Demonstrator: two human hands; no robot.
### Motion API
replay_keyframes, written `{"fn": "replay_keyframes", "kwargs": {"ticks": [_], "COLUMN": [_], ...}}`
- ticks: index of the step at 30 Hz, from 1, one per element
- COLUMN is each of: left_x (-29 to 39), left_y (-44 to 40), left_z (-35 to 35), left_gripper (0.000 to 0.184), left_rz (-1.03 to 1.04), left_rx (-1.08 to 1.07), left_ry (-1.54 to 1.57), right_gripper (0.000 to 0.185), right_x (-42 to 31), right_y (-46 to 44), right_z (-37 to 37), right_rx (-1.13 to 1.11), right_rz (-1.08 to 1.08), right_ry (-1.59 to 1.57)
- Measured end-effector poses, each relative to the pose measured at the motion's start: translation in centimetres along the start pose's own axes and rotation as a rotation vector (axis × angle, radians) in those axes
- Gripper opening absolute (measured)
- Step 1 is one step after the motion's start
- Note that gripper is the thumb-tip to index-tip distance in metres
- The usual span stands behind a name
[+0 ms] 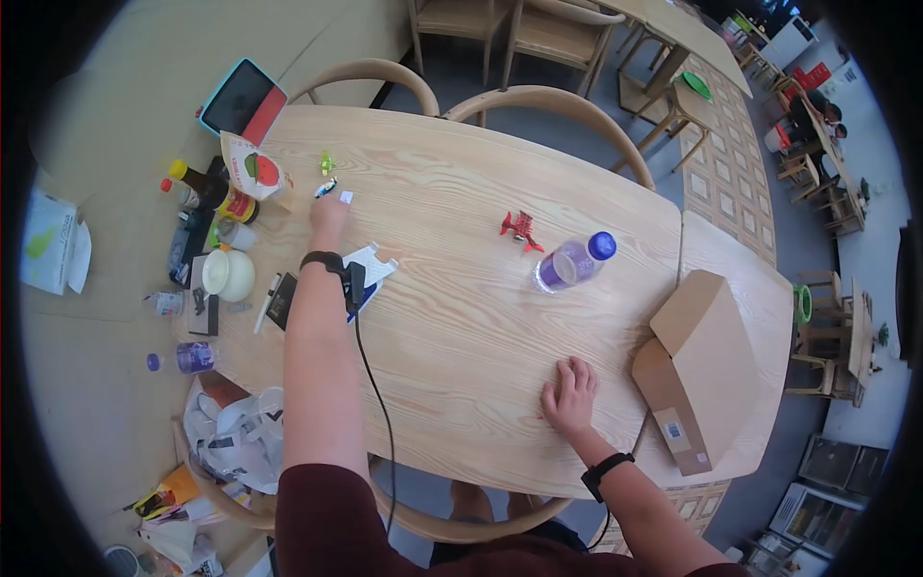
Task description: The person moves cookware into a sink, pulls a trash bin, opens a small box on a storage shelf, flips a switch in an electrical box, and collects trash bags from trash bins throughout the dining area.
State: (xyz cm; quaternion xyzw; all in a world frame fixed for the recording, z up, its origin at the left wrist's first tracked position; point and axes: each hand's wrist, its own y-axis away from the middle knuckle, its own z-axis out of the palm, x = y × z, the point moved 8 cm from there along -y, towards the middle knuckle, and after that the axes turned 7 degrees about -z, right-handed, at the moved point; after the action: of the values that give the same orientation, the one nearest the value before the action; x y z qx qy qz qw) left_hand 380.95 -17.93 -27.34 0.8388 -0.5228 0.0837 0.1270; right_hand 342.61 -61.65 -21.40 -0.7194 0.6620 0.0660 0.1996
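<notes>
My left hand (330, 217) reaches far over the table, fingers curled down at a small blue-and-white toy (326, 187). Its fingertips are mostly hidden behind the back of the hand. A small white piece (346, 196) shows beside the knuckles, and a little green toy (327, 162) stands just beyond. My right hand (571, 396) lies on the tabletop near the front edge, fingers stretched out, holding nothing. Farther up the table are a red toy (521, 230) with splayed parts and a purple-labelled water bottle (569, 266) with a blue cap.
A cardboard box (704, 375) occupies the right side. Along the left edge are a tablet (244, 101), sauce bottles (236, 204), a paper bag (258, 171), and a cream-coloured pot (231, 276). A white stand (369, 272) sits by my left wrist, from which a black cable (379, 385) trails.
</notes>
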Motion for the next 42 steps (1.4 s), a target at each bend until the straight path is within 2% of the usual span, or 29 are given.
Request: {"fn": "replay_keyframes", "kwargs": {"ticks": [3, 6, 10, 12, 13, 14, 15, 17, 18, 21, 23, 25, 27, 30, 33, 39, 42], "left_x": [1.0, 3.0, 7.4, 8.0, 6.9, 6.7, 4.7, 2.3, 1.8, 1.1, 2.2, 2.1, 1.3, 1.6, 1.7, 0.3, -0.1], "left_y": [1.1, 5.0, 22.5, 32.8, 36.5, 41.4, 44.3, 50.2, 52.1, 57.4, 58.8, 59.2, 59.7, 60.7, 62.4, 64.0, 64.4], "left_z": [-1.8, -4.9, -10.1, -9.8, -7.1, -7.5, -4.1, -4.1, -4.3, -5.7, -8.8, -10.8, -12.6, -17.5, -20.6, -23.1, -23.4], "left_gripper": [0.026, 0.024, 0.018, 0.016, 0.013, 0.011, 0.009, 0.010, 0.011, 0.011, 0.011, 0.021, 0.038, 0.048, 0.047, 0.035, 0.029], "left_rz": [0.040, 0.139, 0.072, 0.076, 0.085, 0.101, 0.125, 0.137, 0.148, 0.208, 0.310, 0.297, 0.131, 0.262, 0.260, 0.257, 0.255], "left_rx": [0.006, -0.078, -0.323, -0.418, -0.497, -0.525, -0.548, -0.546, -0.556, -0.608, -0.622, -0.635, -0.801, -0.802, -0.803, -0.616, -0.620], "left_ry": [0.135, 0.771, 1.245, 1.221, 1.093, 1.129, 1.116, 0.903, 0.899, 0.840, 0.730, 1.068, 1.298, 1.433, 1.441, 1.471, 1.503], "right_gripper": [0.043, 0.042, 0.041, 0.040, 0.039, 0.039, 0.038, 0.038, 0.038, 0.038, 0.037, 0.036, 0.033, 0.026, 0.019, 0.015, 0.015], "right_x": [-0.1, -0.3, -0.7, -0.6, -0.7, -0.7, -1.0, -3.0, -5.4, -13.1, -14.6, -16.0, -16.8, -16.7, -19.1, -20.9, -21.4], "right_y": [0.2, 0.3, 0.7, 1.3, 1.5, 1.6, 1.9, 3.1, 4.2, 9.1, 10.8, 12.2, 11.1, 10.8, 11.5, 12.8, 13.3], "right_z": [-0.2, -0.6, -1.3, -1.8, -2.0, -2.3, -2.8, -1.4, -1.1, -4.7, -4.9, -6.5, -9.2, -13.8, -18.1, -20.4, -20.8], "right_rx": [-0.001, 0.016, 0.037, 0.061, 0.066, 0.070, 0.070, -0.203, -0.350, -0.607, -0.642, -0.630, -0.545, -0.506, -0.482, -0.363, -0.350], "right_rz": [0.011, -0.012, -0.028, -0.033, -0.063, -0.098, -0.134, 0.009, 0.086, 0.369, 0.476, 0.570, 0.653, 0.332, 0.164, 0.015, -0.039], "right_ry": [-0.005, 0.001, -0.008, -0.037, -0.051, -0.063, -0.077, -0.721, -1.041, -1.432, -1.624, -1.804, -1.970, -1.644, -1.489, -1.475, -1.486]}}
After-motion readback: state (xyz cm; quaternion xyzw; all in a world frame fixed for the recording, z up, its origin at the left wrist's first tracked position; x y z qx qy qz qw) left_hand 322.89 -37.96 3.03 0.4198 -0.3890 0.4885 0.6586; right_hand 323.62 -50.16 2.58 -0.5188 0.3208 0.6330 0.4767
